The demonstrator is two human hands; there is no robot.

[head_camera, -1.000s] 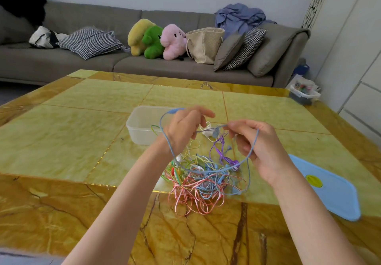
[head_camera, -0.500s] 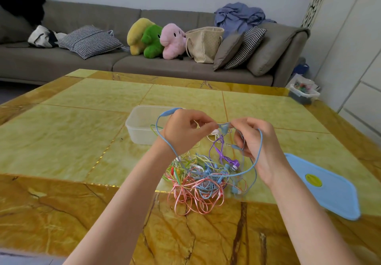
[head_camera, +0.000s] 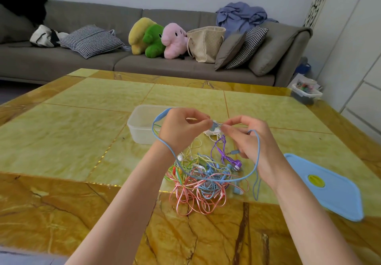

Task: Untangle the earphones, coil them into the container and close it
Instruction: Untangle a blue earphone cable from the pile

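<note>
Grip: both hands pinch the blue earphone cord [head_camera: 256, 157] at one spot, left hand [head_camera: 181, 129] and right hand [head_camera: 250, 141] fingertip to fingertip above the tangle [head_camera: 204, 182].
Cord: I see it looped round the left wrist and hanging in a slack arc under both hands.
Handling: I judge it light, limp, snag-prone; better held at plug or earbud than mid-strand.
Container [head_camera: 142, 124]: open, just behind the left hand.
Lid [head_camera: 329, 194]: flat on the table [head_camera: 72, 141], off to the right.
</note>
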